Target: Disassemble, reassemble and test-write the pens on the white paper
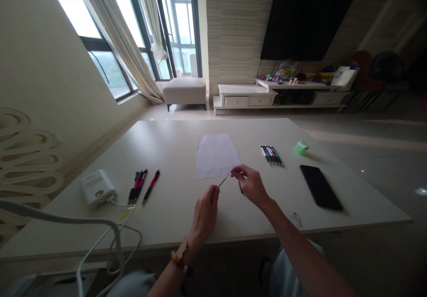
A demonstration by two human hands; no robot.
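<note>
My left hand (204, 212) is closed in a pinch around a thin dark pen refill (223, 182), which slants up to the right with a pale tip. My right hand (248, 182) meets that tip with thumb and forefinger pressed together; what they grip is too small to make out. Below its palm shows the end of a dark pen part (241, 188); whether it is held or lies on the table cannot be told. Just beyond both hands lies a white sheet of paper (216, 152) with lines of print along its near edge.
On the white table (173, 154), several pens (271, 155) lie at right, near a green-and-white small box (301, 148) and black phone (320, 187). At left are red and purple pens (137, 186), a single red pen (151, 186) and a white power adapter (97, 187) with cables.
</note>
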